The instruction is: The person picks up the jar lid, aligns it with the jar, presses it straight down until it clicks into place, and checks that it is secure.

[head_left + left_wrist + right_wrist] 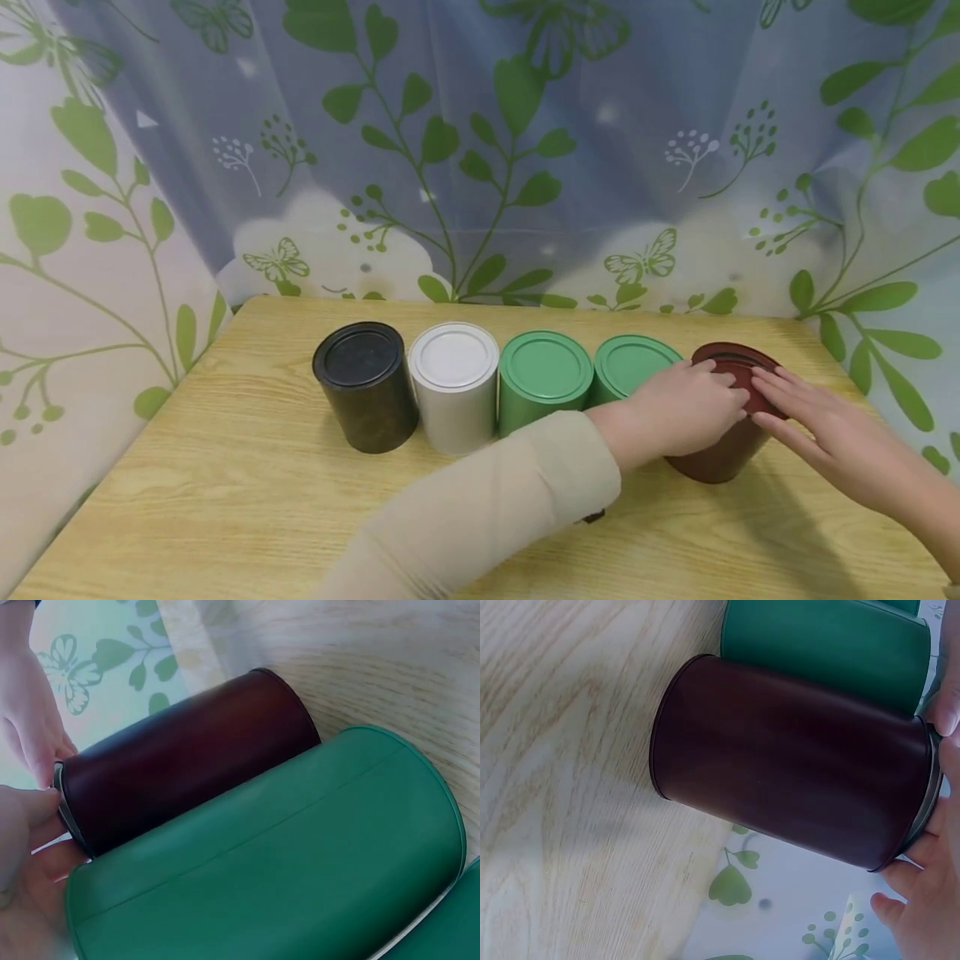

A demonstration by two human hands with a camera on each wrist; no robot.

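A dark red-brown can [716,454] stands at the right end of a row of cans. Its lid [750,387] sits unevenly, with a dark gap along the far rim. My left hand [678,408] reaches across from the left and pinches the lid's edge, its thumb at the rim in the left wrist view. On the lid's right side rest the outstretched fingers of my right hand [832,433]. In the right wrist view, the right fingertips [900,877] touch the rim, where a silvery band shows. My left forearm covers part of the nearest green can [637,362].
Left of these stand another green can [546,367], a white can [453,400] and a black can [367,392], all lidded. They share a wood-grain table [225,500]. A leaf-patterned curtain [465,167] hangs behind it and at both sides.
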